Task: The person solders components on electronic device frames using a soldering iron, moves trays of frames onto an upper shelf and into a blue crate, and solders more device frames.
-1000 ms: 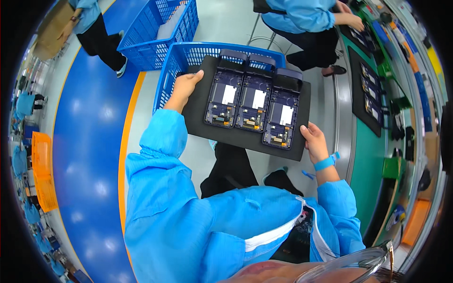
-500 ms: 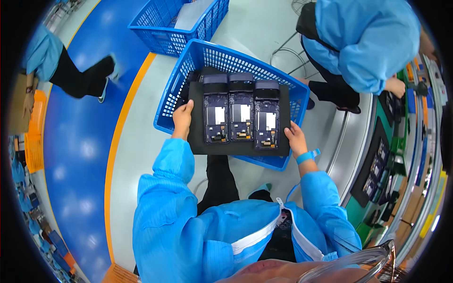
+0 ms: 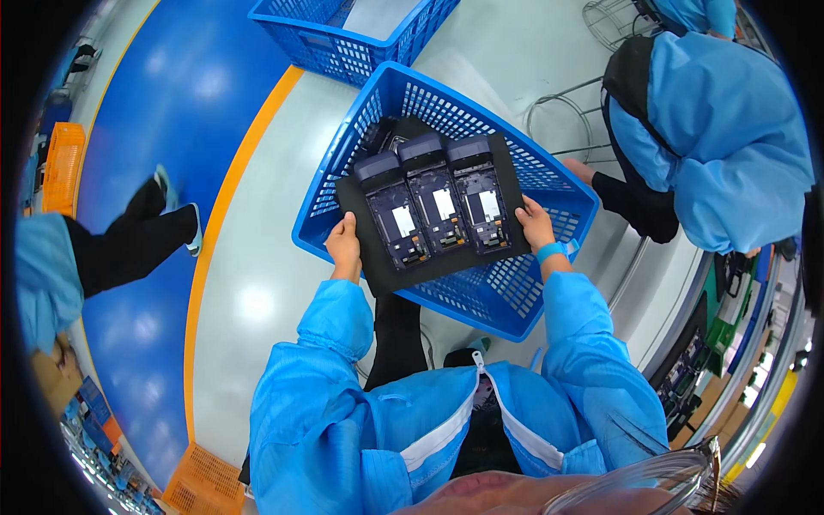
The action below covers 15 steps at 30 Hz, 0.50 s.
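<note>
Between my hands is a black foam sheet [image 3: 390, 276], tilted with its right side farther away. Three opened phone housings [image 3: 442, 203] lie side by side on it, dark with white patches and flaps folded out at their far ends. My left hand [image 3: 345, 246] grips the sheet's left edge, thumb on top. At the right edge my right hand [image 3: 536, 223], with a blue band on the wrist, grips it too; the fingers under the sheet are hidden. Beneath is a blue plastic basket [image 3: 511, 129], and more dark parts [image 3: 388, 137] show in it past the sheet's far edge.
A second blue basket [image 3: 318, 50] stands beyond, with a pale sheet inside. A seated person [image 3: 730, 137] in a blue jacket works at right by a bench [image 3: 712, 318]. Another person [image 3: 129, 227] is at left on the blue floor. An orange basket [image 3: 202, 481] stands lower left.
The foam sheet has turned counterclockwise, its right side swinging away from me, with both hands still on it. The person at left has moved nearer in the picture. My view has shifted.
</note>
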Available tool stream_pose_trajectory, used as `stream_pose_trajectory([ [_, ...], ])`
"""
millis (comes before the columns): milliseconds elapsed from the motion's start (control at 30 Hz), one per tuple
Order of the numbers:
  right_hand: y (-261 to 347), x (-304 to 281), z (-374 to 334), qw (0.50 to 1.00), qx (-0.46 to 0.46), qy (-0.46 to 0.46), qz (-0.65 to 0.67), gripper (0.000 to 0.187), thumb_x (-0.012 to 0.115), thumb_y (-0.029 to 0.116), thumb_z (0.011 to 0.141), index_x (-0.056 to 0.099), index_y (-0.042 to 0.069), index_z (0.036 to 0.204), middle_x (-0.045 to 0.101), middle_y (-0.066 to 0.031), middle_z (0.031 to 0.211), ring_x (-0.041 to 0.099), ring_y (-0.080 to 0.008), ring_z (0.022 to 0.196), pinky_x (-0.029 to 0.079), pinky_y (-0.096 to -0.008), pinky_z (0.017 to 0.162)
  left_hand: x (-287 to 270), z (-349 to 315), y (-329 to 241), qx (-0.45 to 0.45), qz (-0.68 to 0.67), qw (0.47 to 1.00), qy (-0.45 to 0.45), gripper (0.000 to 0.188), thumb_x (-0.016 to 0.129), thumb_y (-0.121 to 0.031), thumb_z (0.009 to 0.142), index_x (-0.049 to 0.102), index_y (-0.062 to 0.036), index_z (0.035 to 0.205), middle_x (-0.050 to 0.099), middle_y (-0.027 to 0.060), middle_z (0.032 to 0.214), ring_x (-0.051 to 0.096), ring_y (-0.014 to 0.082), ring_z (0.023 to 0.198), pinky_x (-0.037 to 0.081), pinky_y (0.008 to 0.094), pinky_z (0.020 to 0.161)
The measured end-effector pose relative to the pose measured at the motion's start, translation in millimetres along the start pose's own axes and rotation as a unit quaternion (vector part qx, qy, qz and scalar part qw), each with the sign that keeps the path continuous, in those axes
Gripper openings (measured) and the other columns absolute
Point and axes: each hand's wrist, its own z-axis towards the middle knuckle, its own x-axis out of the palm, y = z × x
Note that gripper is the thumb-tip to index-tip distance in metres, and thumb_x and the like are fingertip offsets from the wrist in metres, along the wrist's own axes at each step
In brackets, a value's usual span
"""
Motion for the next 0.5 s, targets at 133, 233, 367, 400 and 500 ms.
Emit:
stream_pose_trajectory([
  [133, -31.2, -3.2, 2.7, 1.000, 0.015, -0.005, 0.008, 0.037, 0.043, 0.001, 0.082, 0.038, -0.002, 0.119, 0.049, -0.0129, 0.113, 0.049, -0.0186, 0.099, 0.038, -0.0262, 0.084, 5.9, 10.5, -0.7, 0.010, 0.035, 0.999, 0.019, 0.031, 0.056, -0.025, 0.080, 0.060, 0.0039, 0.089, 0.060, 0.0098, 0.082, 0.054, 0.0138, 0.073, 0.042, 0.0252, 0.066],
  [233, -37.2, -1.4, -2.7, 0.998, 0.050, -0.024, -0.002, 0.037, 0.041, 0.000, 0.083, 0.037, -0.002, 0.120, 0.048, -0.0122, 0.114, 0.048, -0.0182, 0.100, 0.038, -0.0259, 0.084, 8.1, 16.4, -5.6, 0.018, 0.081, 0.996, 0.021, 0.030, 0.057, -0.025, 0.080, 0.061, 0.0039, 0.089, 0.060, 0.0096, 0.080, 0.054, 0.0136, 0.073, 0.042, 0.0249, 0.066],
  [367, -18.9, 5.2, 6.3, 0.999, 0.030, 0.000, -0.012, 0.036, 0.041, 0.002, 0.084, 0.037, -0.002, 0.119, 0.049, -0.0117, 0.113, 0.048, -0.0186, 0.099, 0.038, -0.0262, 0.084, 3.9, 22.0, 5.0, 0.018, 0.051, 0.999, 0.008, 0.030, 0.057, -0.025, 0.079, 0.061, 0.0036, 0.088, 0.061, 0.0088, 0.079, 0.054, 0.0130, 0.072, 0.042, 0.0247, 0.065],
  [400, -16.4, 3.9, 8.6, 0.999, 0.031, -0.001, -0.013, 0.036, 0.041, 0.002, 0.084, 0.037, -0.002, 0.119, 0.049, -0.0117, 0.113, 0.048, -0.0186, 0.099, 0.038, -0.0262, 0.084, 3.3, 20.2, 6.2, 0.008, 0.040, 0.999, 0.006, 0.030, 0.057, -0.025, 0.079, 0.061, 0.0035, 0.088, 0.061, 0.0089, 0.080, 0.054, 0.0131, 0.071, 0.042, 0.0251, 0.065],
  [500, -15.8, -3.1, 8.8, 0.999, 0.035, -0.003, 0.002, 0.035, 0.041, 0.002, 0.084, 0.038, -0.001, 0.118, 0.050, -0.0106, 0.110, 0.048, -0.0177, 0.098, 0.038, -0.0258, 0.083, 11.6, 23.9, -5.0, 0.037, 0.057, 0.998, 0.017, 0.030, 0.057, -0.025, 0.079, 0.061, 0.0036, 0.088, 0.061, 0.0095, 0.079, 0.054, 0.0134, 0.070, 0.041, 0.0258, 0.065],
])
